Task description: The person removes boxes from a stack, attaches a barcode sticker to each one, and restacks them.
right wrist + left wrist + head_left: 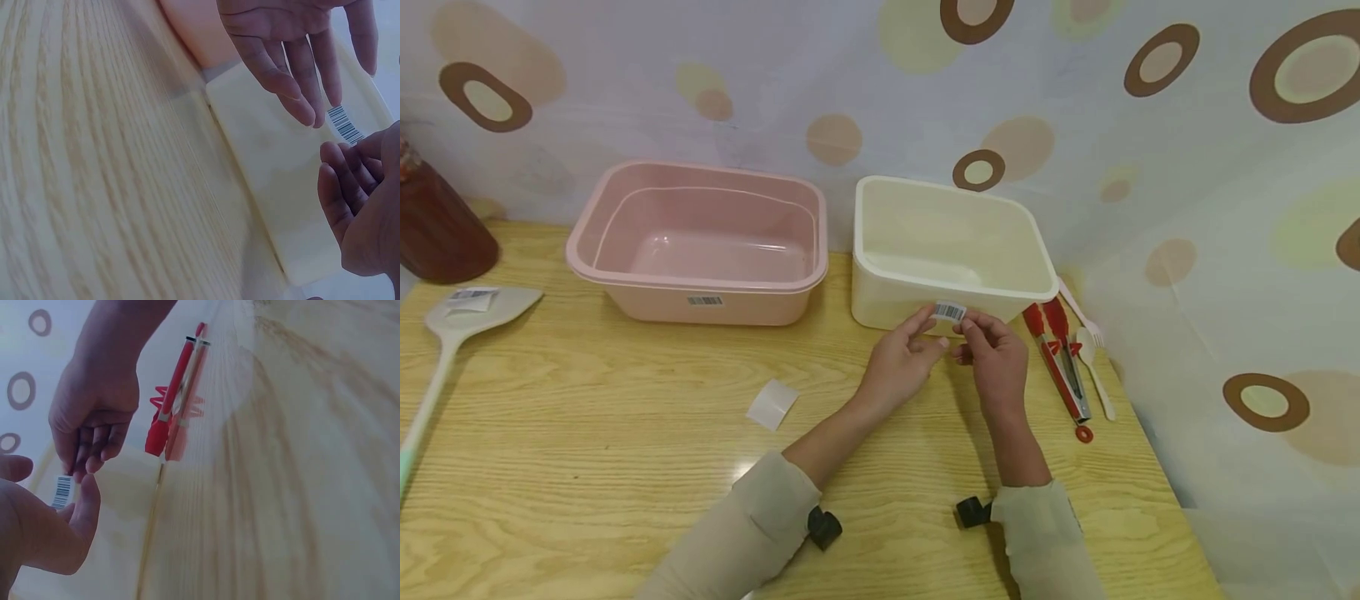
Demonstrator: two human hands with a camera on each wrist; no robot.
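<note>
Head view: seemingly labelling at the white bin [878, 302], pinching the label [950, 312] in the right hand [1002, 362], touching its other end with the outstretched left hand [897, 362]; next, probably press flat.

bottle [447, 221]: cropped left | spatula handle [433, 387]: cropped | barcode label [950, 312]: print too small

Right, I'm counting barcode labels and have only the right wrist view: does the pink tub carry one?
Observer: Yes, the head view shows a barcode label on the front wall of the pink tub.
Operator: Any on a utensil?
Observer: One, a white label, lies on the blade of the pale spatula at far left.
Operator: And anything loose beside the left hand?
Observer: A white square lies on the table, to that hand's left.
</note>
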